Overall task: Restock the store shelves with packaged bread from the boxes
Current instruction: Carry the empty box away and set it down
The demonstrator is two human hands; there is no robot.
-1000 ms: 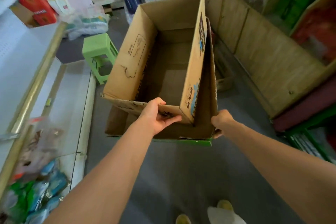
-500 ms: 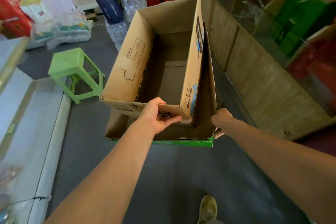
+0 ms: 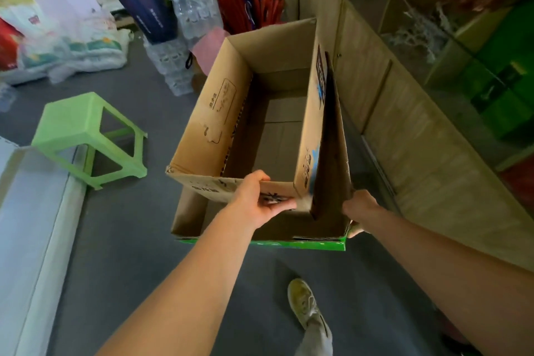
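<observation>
Holding empty brown box (image 3: 260, 113) by near flap, my left hand (image 3: 257, 199) gripping it; right hand (image 3: 361, 208) gripping green-edged box (image 3: 318, 243) corner underneath.

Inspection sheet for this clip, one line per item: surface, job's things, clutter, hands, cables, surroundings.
Surface: grey floor.
Job's things: empty inner carton sits nested in a green-edged outer carton; no bread seen.
Clutter: green stool; bagged goods; water bottle packs.
Hands: left hand grips the inner carton's near edge; right hand holds the outer carton's right corner.
Cables: nothing seen.
Surroundings: wooden counter on the right; shelf base on the left.
</observation>
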